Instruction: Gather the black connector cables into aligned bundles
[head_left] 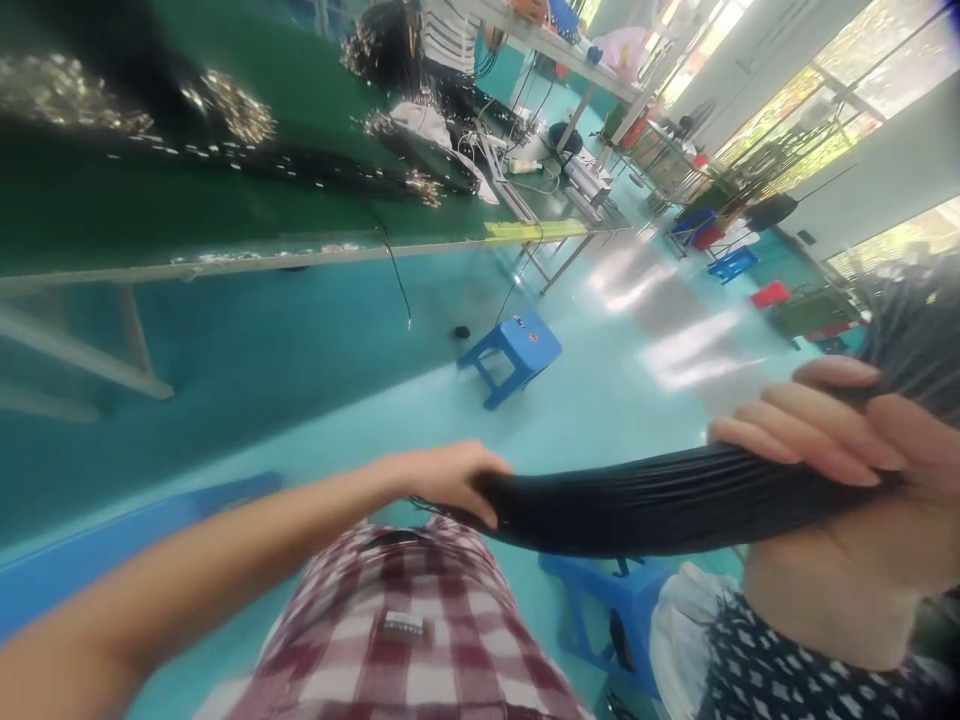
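Note:
A thick bundle of thin black wires stretches across the lower middle of the head view. My left hand grips its left end. Close to the camera at the right, my right hand closes around the bundle's other part, fingers wrapped over the strands. The bundle hangs over my lap, above my red and white checked clothing.
A long green workbench with more black wire bundles and metal-tipped ends runs along the upper left. A blue plastic stool stands on the teal floor; another blue stool is beneath me. Another person sits at the bench farther back. Bins and tables line the right.

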